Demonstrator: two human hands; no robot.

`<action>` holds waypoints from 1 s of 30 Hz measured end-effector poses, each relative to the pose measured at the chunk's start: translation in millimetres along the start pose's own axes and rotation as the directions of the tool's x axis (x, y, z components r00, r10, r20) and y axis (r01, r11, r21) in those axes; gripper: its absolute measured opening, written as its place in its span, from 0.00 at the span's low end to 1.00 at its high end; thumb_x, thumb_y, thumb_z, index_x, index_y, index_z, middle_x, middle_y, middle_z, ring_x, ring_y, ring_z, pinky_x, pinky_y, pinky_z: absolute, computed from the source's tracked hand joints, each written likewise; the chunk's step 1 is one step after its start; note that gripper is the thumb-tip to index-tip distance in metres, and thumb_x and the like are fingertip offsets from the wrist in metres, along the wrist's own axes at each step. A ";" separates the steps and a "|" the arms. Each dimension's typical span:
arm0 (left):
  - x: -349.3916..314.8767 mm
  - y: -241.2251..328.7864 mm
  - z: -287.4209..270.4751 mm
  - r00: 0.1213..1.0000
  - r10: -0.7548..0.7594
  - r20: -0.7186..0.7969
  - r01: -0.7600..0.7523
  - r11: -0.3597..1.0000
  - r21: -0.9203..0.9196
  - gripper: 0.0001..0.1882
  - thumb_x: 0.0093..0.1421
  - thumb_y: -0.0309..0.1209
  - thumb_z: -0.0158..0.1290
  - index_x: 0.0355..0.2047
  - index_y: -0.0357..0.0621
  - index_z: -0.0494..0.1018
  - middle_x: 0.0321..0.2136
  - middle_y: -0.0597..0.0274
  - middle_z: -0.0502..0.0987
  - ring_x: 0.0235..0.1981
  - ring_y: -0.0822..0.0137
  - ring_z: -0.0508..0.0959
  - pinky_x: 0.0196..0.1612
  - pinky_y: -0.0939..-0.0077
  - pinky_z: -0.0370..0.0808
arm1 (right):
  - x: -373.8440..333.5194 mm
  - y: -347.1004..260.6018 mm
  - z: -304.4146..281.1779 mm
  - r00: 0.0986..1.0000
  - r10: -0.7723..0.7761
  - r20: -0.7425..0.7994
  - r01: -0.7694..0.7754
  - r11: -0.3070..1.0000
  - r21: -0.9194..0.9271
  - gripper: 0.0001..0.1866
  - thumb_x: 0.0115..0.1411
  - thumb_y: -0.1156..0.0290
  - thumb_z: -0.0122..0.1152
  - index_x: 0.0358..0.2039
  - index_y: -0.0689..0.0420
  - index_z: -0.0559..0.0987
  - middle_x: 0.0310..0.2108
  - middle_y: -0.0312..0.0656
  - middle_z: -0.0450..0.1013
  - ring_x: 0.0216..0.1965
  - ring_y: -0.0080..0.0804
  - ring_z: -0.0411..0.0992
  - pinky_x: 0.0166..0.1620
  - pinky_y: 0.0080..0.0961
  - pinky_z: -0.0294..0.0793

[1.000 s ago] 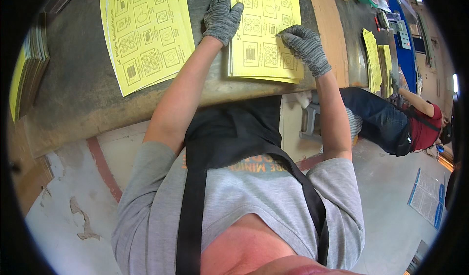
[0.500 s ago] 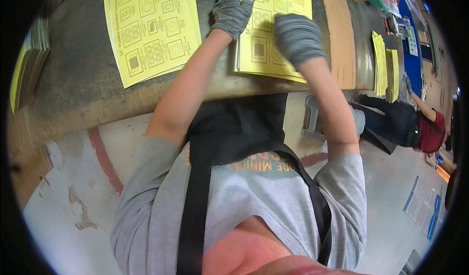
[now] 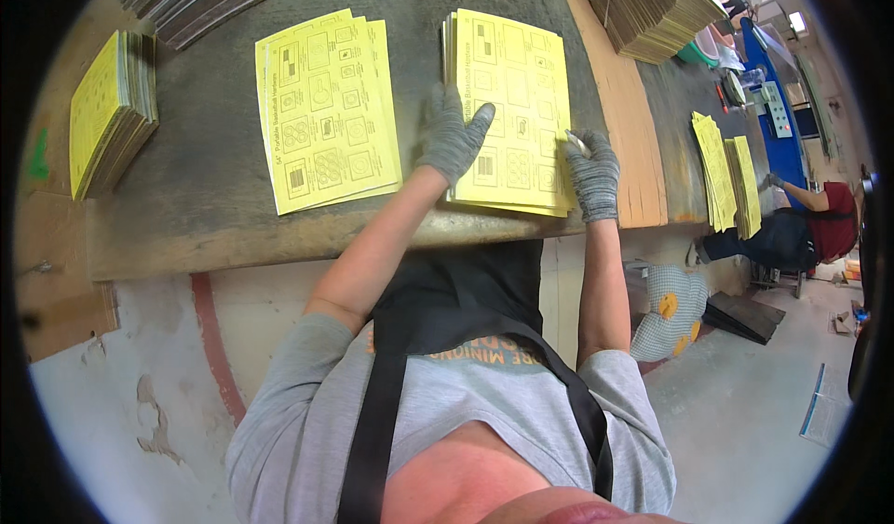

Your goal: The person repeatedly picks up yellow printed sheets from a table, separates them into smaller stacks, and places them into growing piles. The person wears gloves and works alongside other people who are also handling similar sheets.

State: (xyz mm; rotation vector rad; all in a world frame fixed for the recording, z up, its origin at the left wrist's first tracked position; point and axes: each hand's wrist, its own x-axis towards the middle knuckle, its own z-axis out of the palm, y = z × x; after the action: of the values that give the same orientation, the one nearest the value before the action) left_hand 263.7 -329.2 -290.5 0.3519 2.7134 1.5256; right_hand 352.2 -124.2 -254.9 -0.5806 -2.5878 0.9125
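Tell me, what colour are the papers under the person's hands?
Bright yellow with black printed boxes. The paper stack shows best in the head view.

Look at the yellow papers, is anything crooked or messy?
A little. The loose yellow sheets left of the left hand are fanned out, edges not lined up. The stack under both hands, with the right hand at its edge, looks squarer.

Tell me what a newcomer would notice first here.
Bright yellow printed sheets stand out against the dark worktable. One stack of sheets lies in the middle, with the gloved left hand flat on it and the gloved right hand at its right edge. A second yellow stack lies just left of it, and a co-worker in red sits far right.
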 end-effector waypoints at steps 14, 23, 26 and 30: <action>25.9 -48.2 -85.0 0.978 -0.134 -0.163 0.018 0.822 -0.570 0.27 0.55 0.38 0.54 0.54 0.40 0.66 0.39 0.55 0.74 0.39 0.65 0.72 0.46 0.71 0.70 | 14.6 6.6 -12.9 0.934 -0.251 -0.256 0.305 0.932 0.197 0.11 0.55 0.68 0.61 0.37 0.59 0.76 0.30 0.42 0.74 0.32 0.27 0.70 0.40 0.23 0.71; 17.5 -94.8 -190.9 0.939 -0.260 -0.224 0.277 0.960 0.046 0.36 0.56 0.43 0.55 0.59 0.39 0.57 0.54 0.46 0.65 0.53 0.58 0.68 0.56 0.70 0.63 | 95.2 -12.8 7.6 0.994 -0.036 0.101 0.008 0.964 0.264 0.13 0.54 0.65 0.61 0.36 0.60 0.78 0.31 0.41 0.76 0.32 0.25 0.72 0.40 0.21 0.71; 22.8 -44.0 -92.3 0.996 -0.087 -0.004 0.082 0.955 -0.284 0.36 0.56 0.43 0.53 0.59 0.38 0.55 0.56 0.45 0.62 0.58 0.55 0.61 0.60 0.65 0.58 | 131.7 -12.9 20.3 0.987 0.082 0.137 -0.110 0.971 0.211 0.14 0.54 0.64 0.62 0.35 0.62 0.79 0.29 0.39 0.76 0.32 0.25 0.72 0.41 0.21 0.71; 34.6 -22.4 -5.1 0.991 0.135 -0.003 -0.134 0.985 -0.108 0.36 0.56 0.40 0.52 0.60 0.37 0.53 0.58 0.44 0.57 0.60 0.52 0.57 0.62 0.64 0.53 | 152.6 -10.6 25.3 0.894 0.273 0.355 -0.340 0.930 0.141 0.13 0.54 0.64 0.61 0.35 0.60 0.80 0.23 0.37 0.74 0.21 0.20 0.69 0.26 0.19 0.69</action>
State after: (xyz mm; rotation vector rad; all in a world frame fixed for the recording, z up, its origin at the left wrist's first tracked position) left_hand 225.2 -337.9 -303.2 0.5455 2.6389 1.6929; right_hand 207.0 -71.7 -240.0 -0.8628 -2.6857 1.4715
